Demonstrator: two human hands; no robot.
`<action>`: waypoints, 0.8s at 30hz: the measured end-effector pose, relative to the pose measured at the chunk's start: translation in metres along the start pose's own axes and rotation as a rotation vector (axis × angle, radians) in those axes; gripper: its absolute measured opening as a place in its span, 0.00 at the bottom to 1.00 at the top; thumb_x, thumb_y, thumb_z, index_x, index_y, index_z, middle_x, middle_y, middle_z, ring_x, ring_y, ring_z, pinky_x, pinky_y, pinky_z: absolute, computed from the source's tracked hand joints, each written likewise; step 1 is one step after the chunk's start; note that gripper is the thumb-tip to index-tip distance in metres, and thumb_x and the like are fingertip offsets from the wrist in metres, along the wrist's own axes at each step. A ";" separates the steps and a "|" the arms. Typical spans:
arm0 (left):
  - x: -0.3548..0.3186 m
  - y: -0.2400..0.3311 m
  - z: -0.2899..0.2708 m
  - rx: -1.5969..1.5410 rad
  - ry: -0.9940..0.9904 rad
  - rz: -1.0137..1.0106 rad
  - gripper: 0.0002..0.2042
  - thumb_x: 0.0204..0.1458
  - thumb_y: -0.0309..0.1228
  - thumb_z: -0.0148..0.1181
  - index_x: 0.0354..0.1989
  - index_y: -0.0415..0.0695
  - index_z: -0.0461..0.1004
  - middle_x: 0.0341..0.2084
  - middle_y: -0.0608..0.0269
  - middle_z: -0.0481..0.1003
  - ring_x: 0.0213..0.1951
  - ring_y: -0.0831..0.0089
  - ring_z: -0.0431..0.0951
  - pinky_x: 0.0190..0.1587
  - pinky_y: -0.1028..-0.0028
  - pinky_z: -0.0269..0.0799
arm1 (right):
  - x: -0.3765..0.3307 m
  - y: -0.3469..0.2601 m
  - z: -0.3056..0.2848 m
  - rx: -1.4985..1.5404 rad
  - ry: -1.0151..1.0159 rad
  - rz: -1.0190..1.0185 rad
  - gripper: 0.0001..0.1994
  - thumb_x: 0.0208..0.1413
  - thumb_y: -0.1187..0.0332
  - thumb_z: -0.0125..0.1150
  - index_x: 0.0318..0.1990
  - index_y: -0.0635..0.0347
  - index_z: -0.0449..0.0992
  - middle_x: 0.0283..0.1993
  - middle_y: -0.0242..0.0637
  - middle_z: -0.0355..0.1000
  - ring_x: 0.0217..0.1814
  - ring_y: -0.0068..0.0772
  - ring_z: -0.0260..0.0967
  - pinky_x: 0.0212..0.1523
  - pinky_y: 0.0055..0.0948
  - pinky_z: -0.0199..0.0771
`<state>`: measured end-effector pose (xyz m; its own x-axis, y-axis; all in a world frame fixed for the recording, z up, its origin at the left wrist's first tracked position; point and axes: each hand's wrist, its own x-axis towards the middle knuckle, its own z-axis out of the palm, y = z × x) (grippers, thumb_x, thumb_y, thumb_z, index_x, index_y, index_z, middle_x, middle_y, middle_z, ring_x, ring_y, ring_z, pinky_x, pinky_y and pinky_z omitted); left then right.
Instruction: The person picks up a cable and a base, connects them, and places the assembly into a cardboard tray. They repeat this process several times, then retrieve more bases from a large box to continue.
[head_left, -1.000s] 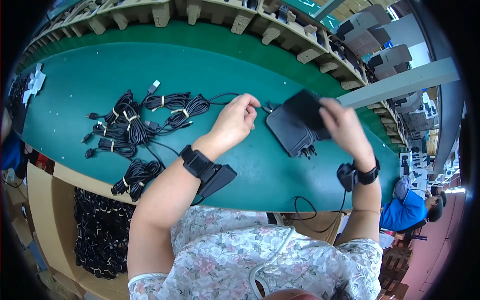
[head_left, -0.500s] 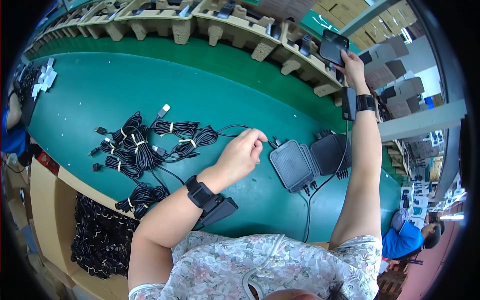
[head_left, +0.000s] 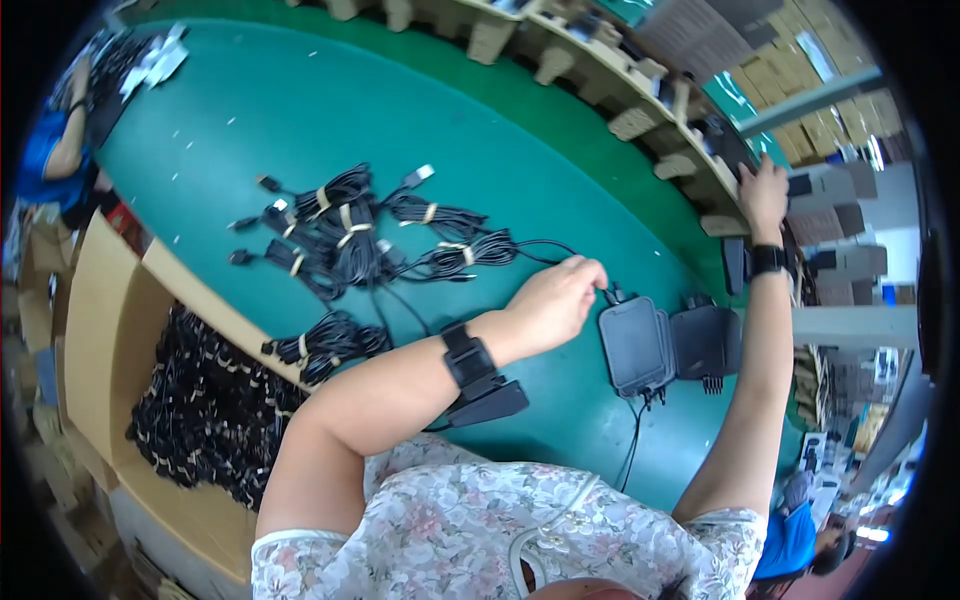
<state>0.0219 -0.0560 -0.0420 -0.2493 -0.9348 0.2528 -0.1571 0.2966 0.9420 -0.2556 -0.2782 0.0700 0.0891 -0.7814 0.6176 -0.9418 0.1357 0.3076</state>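
My left hand [head_left: 562,303] is closed, its fingers pinching a black cable [head_left: 545,243] near its plug end. That cable runs back to several tied cable bundles [head_left: 352,235] on the green table. Just right of this hand lies an open black hinged case [head_left: 637,345], its other half [head_left: 707,343] folded out flat, with cables at its edges. My right hand [head_left: 765,195] is stretched far to the right, fingers spread, over a moulded pulp tray [head_left: 690,125]. A dark flat handheld device [head_left: 728,148] lies by its fingertips, partly hidden and blurred.
A cardboard box [head_left: 110,340] full of black cables [head_left: 205,410] stands at the lower left. Pulp trays line the table's far edge. A grey metal post [head_left: 860,325] stands at the right. Co-workers in blue [head_left: 50,155] sit at the far left and lower right.
My right hand has lowered the dark device to the tray, and its fingers have spread. The whole view has shifted, while my left hand keeps its pinch beside the case.
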 end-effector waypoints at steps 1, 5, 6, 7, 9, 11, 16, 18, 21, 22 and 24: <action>0.002 0.000 0.004 0.045 -0.012 0.043 0.07 0.48 0.20 0.49 0.37 0.40 0.66 0.31 0.55 0.68 0.31 0.60 0.72 0.32 0.66 0.69 | -0.004 -0.009 -0.015 0.017 0.006 -0.018 0.18 0.49 0.60 0.63 0.45 0.60 0.73 0.35 0.44 0.70 0.41 0.34 0.69 0.40 0.31 0.68; 0.002 -0.006 0.004 0.098 0.007 0.047 0.08 0.48 0.20 0.50 0.38 0.40 0.67 0.32 0.55 0.69 0.33 0.61 0.72 0.35 0.67 0.70 | -0.026 -0.098 -0.080 0.723 -0.065 -0.279 0.11 0.51 0.65 0.59 0.40 0.59 0.74 0.34 0.41 0.71 0.39 0.39 0.70 0.39 0.30 0.69; 0.002 -0.007 0.004 0.087 0.003 0.045 0.08 0.48 0.20 0.50 0.38 0.40 0.67 0.32 0.55 0.69 0.34 0.60 0.72 0.36 0.66 0.69 | -0.037 -0.125 -0.107 0.817 -0.153 -0.386 0.10 0.51 0.66 0.58 0.39 0.59 0.75 0.34 0.41 0.72 0.39 0.39 0.70 0.39 0.29 0.69; 0.002 -0.008 0.003 0.094 0.009 0.046 0.08 0.48 0.20 0.50 0.38 0.40 0.67 0.32 0.55 0.69 0.34 0.60 0.72 0.36 0.66 0.69 | -0.048 -0.151 -0.130 0.911 -0.242 -0.492 0.08 0.51 0.67 0.57 0.38 0.59 0.75 0.35 0.41 0.72 0.39 0.38 0.70 0.38 0.29 0.69; 0.004 -0.009 0.003 0.093 -0.026 0.000 0.09 0.48 0.22 0.49 0.39 0.41 0.67 0.34 0.52 0.70 0.36 0.56 0.72 0.39 0.64 0.69 | -0.067 -0.194 -0.160 0.960 -0.411 -0.662 0.08 0.51 0.66 0.57 0.35 0.60 0.76 0.35 0.41 0.73 0.39 0.38 0.71 0.38 0.30 0.69; 0.005 -0.009 -0.001 0.107 -0.019 -0.016 0.09 0.48 0.23 0.49 0.39 0.42 0.67 0.35 0.51 0.71 0.38 0.55 0.71 0.40 0.63 0.68 | -0.082 -0.232 -0.170 0.928 -0.400 -0.934 0.10 0.51 0.64 0.58 0.36 0.60 0.75 0.35 0.42 0.73 0.39 0.41 0.70 0.39 0.33 0.69; -0.007 0.019 -0.019 -0.313 -0.243 -0.109 0.12 0.47 0.28 0.52 0.42 0.44 0.69 0.40 0.55 0.72 0.43 0.64 0.72 0.50 0.68 0.67 | -0.113 -0.270 -0.140 1.048 -0.713 -1.056 0.17 0.45 0.61 0.65 0.36 0.63 0.68 0.35 0.47 0.67 0.37 0.46 0.67 0.37 0.36 0.68; -0.014 0.014 -0.018 -0.313 -0.201 -0.131 0.12 0.47 0.29 0.53 0.41 0.44 0.69 0.40 0.55 0.73 0.43 0.64 0.72 0.50 0.67 0.67 | -0.115 -0.269 -0.139 1.031 -0.746 -1.101 0.17 0.48 0.63 0.63 0.39 0.64 0.65 0.33 0.45 0.67 0.35 0.42 0.67 0.36 0.33 0.68; 0.001 -0.015 0.008 -0.342 -0.095 0.075 0.11 0.46 0.28 0.54 0.38 0.42 0.70 0.40 0.56 0.73 0.45 0.63 0.71 0.49 0.67 0.67 | -0.116 -0.248 -0.163 1.201 -0.888 -0.966 0.15 0.53 0.66 0.59 0.42 0.64 0.63 0.29 0.40 0.67 0.30 0.33 0.67 0.32 0.28 0.68; 0.006 -0.016 0.007 -0.126 -0.152 0.148 0.10 0.45 0.29 0.55 0.37 0.42 0.70 0.39 0.55 0.73 0.41 0.64 0.73 0.43 0.67 0.69 | -0.114 -0.239 -0.169 1.325 -1.082 -0.759 0.14 0.55 0.68 0.56 0.43 0.64 0.62 0.27 0.37 0.67 0.28 0.28 0.66 0.30 0.25 0.68; 0.007 -0.012 0.000 0.111 -0.179 0.202 0.09 0.45 0.29 0.56 0.36 0.42 0.71 0.38 0.54 0.73 0.37 0.66 0.75 0.38 0.68 0.72 | -0.115 -0.227 -0.182 1.622 -1.352 -0.423 0.09 0.58 0.71 0.50 0.44 0.62 0.62 0.25 0.33 0.67 0.24 0.21 0.64 0.26 0.21 0.66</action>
<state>0.0224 -0.0666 -0.0516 -0.4489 -0.8085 0.3806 -0.1883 0.5019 0.8442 0.0073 -0.1082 0.0613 0.7786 -0.5585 -0.2859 -0.3738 -0.0469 -0.9263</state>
